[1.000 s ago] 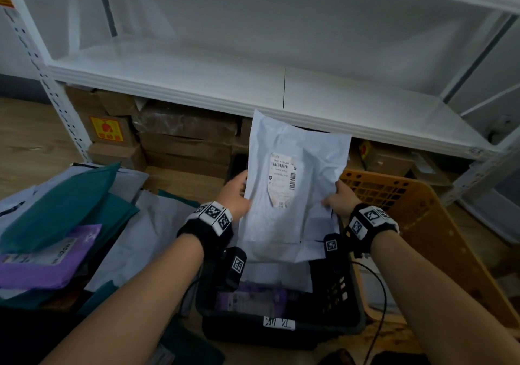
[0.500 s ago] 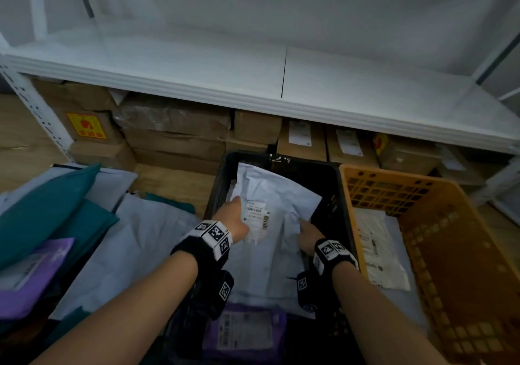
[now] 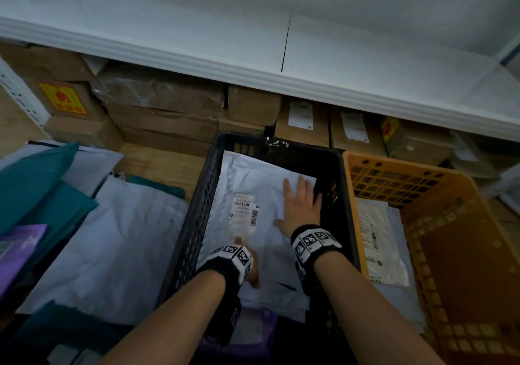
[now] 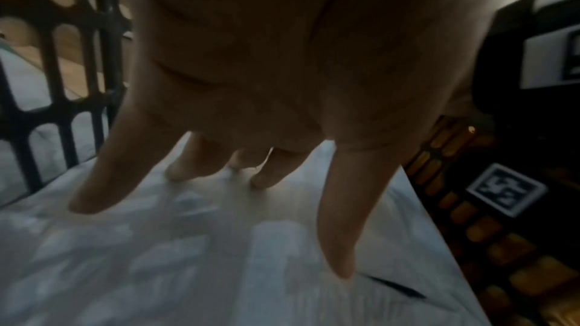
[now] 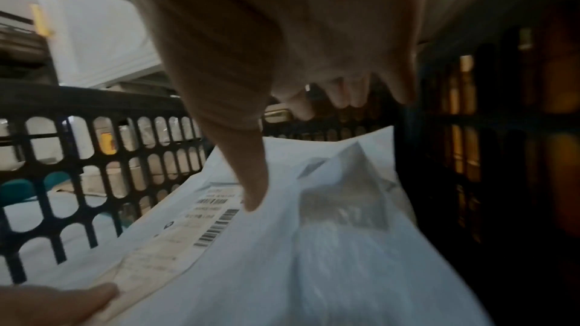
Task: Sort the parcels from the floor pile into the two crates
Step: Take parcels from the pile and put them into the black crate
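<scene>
A white parcel (image 3: 253, 184) with a barcode label (image 3: 244, 212) lies flat in the black crate (image 3: 281, 143), on top of other parcels. My right hand (image 3: 301, 204) rests on its right half, palm down with straight, spread fingers. My left hand (image 3: 249, 263) is at the parcel's near end, mostly hidden by the wristband. In the left wrist view the left hand (image 4: 219, 162) has spread, straight fingers touching the white parcel (image 4: 188, 269). In the right wrist view the thumb of the right hand (image 5: 298, 83) touches the parcel (image 5: 313, 257). The orange crate (image 3: 455, 195) stands to the right.
The floor pile at the left holds white (image 3: 112, 238), teal (image 3: 36, 187) and purple (image 3: 19, 249) parcels. A clear-wrapped parcel (image 3: 377, 240) lies in the orange crate. A purple parcel (image 3: 253, 333) shows at the black crate's near end. Cardboard boxes (image 3: 163, 111) sit under a white shelf (image 3: 253, 55).
The white parcel, held upright above the black crate a second ago, has come down and lies flat inside. Both hands have let go of its edges and now lie open on it.
</scene>
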Demonstrator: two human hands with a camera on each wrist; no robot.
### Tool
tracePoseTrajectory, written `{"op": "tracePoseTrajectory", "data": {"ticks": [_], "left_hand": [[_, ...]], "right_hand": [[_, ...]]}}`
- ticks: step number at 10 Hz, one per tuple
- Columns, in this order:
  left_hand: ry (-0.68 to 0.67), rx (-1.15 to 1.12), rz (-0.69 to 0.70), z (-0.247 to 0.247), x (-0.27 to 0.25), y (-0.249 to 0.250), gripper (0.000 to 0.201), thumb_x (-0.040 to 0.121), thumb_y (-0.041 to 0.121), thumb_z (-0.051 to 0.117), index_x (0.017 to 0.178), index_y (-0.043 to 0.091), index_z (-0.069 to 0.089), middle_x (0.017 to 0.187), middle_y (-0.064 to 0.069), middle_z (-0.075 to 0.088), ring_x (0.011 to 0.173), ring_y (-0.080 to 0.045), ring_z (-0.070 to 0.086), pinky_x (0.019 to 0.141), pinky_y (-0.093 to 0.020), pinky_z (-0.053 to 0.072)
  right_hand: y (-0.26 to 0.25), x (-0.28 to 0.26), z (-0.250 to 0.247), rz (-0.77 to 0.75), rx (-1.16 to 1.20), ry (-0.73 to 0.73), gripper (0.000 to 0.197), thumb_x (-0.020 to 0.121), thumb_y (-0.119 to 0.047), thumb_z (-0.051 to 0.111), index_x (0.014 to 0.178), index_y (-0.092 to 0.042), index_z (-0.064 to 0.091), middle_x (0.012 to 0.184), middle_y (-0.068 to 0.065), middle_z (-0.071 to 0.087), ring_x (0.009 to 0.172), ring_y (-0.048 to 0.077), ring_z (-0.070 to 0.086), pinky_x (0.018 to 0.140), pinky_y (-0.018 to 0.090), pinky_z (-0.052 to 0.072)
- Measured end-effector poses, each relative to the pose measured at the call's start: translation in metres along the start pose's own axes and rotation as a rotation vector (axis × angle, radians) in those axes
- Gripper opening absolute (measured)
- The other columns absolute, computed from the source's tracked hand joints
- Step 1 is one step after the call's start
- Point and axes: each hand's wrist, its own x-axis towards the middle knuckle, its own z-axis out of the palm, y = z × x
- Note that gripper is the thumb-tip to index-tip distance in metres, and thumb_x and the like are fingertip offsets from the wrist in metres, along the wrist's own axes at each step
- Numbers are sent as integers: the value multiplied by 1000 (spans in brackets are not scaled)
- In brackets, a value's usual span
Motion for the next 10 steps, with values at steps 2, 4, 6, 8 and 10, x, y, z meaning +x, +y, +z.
{"op": "tracePoseTrajectory", "data": {"ticks": [2, 4, 6, 8, 10], "left_hand": [[-41, -60, -25, 8, -17, -2, 115, 73, 63, 67, 153, 8, 5, 161, -18, -3, 143, -34, 26, 114, -47, 32], [-70, -114, -21, 21, -27, -1, 108, 81, 47, 69, 153, 10, -1, 159, -18, -12, 145, -42, 14, 115, -55, 24], [-52, -127, -21, 15, -31, 12, 99, 84, 36, 69, 155, 20, 2, 160, -16, -10, 145, -47, 7, 115, -60, 18], [-158, -94, -42, 3, -17, 12, 99, 84, 39, 70, 154, 17, 4, 159, -20, -12, 145, -45, 10, 114, -60, 23], [-31, -203, -43, -20, -71, 7, 66, 90, 41, 61, 144, 10, 39, 149, -15, 38, 135, -30, 40, 109, -36, 34]], "right_hand": [[-36, 40, 22, -227, 21, -268, 108, 78, -81, 54, 154, -46, -14, 162, 1, -32, 150, 31, -28, 108, 79, -5], [-51, 79, 47, -199, 30, -361, 114, 59, -101, 38, 145, -59, -24, 158, -11, -38, 147, 31, -34, 97, 84, -14], [-40, 101, 56, -222, 102, -514, 125, 47, -105, 44, 141, -62, -26, 156, -13, -41, 146, 29, -35, 99, 84, -11], [-39, 100, 55, -223, 119, -497, 121, 59, -98, 49, 149, -56, -19, 159, -10, -38, 147, 27, -35, 105, 81, -6], [-49, 72, 37, -196, 56, -429, 116, 64, -97, 45, 154, -49, -13, 164, -4, -27, 151, 31, -24, 106, 80, -10]]}}
